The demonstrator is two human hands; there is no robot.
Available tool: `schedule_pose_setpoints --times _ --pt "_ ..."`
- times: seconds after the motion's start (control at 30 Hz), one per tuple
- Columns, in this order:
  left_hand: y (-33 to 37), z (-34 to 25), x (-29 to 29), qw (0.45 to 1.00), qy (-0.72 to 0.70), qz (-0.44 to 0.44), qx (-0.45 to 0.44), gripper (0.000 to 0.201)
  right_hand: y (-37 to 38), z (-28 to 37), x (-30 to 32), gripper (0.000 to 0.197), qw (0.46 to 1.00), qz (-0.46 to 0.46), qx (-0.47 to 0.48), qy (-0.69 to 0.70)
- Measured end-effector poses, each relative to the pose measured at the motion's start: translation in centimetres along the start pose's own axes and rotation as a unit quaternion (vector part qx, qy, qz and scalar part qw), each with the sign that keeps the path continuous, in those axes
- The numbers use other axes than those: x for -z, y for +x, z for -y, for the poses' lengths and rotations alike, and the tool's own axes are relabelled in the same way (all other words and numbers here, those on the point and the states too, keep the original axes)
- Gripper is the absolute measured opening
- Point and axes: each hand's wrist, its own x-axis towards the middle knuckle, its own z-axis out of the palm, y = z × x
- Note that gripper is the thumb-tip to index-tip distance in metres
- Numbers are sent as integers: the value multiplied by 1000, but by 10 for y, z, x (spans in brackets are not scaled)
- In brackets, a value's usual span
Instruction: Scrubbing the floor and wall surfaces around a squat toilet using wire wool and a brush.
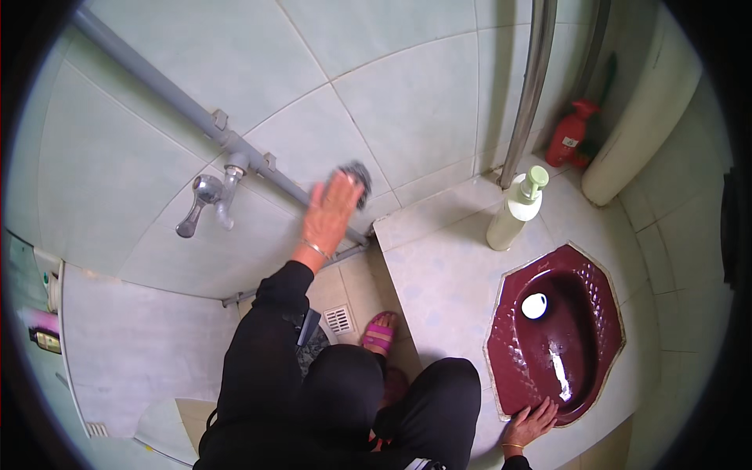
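My left hand [332, 210], a bracelet at its wrist, presses a dark grey steel-wool-like scrubber [358, 182] to the pale tiled wall [407, 117]. Its fingers lie over the scrubber, beside the grey pipe [176, 92]. At the lower right, my right hand [531, 425] rests with fingers stretched out on the near rim of a dark red squat toilet [509, 368]. That hand holds nothing. A white round piece [534, 305] shows inside the toilet bowl.
A metal tap [208, 192] juts from the pipe at left. On the raised tiled platform [431, 274] stand a pale pump bottle [513, 215] and, in the far corner, a red bottle [565, 141]. A floor drain [338, 319] lies near my pink sandal [379, 335].
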Motion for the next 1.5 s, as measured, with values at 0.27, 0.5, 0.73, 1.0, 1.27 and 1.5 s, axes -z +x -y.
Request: schedule_pose_setpoints --times 0.27,0.5,0.73,1.0,1.27,1.5 --pt "115 41 92 934 55 -268 230 57 -4 -8 -2 55 1000 -12 -9 -17" --pt "-28 -99 -77 979 60 183 -70 49 -3 -1 -2 56 1000 -16 2 27" --pt "69 -1 25 986 137 -43 84 55 0 1 0 56 1000 7 -2 30" --pt "97 -23 4 999 -3 -19 31 56 -1 0 3 57 999 4 0 40" --pt "-1 -85 -73 984 -71 83 -138 47 0 0 1 58 999 4 5 43" --pt "-68 -95 -28 887 -398 146 182 44 0 1 0 57 999 -4 2 36"
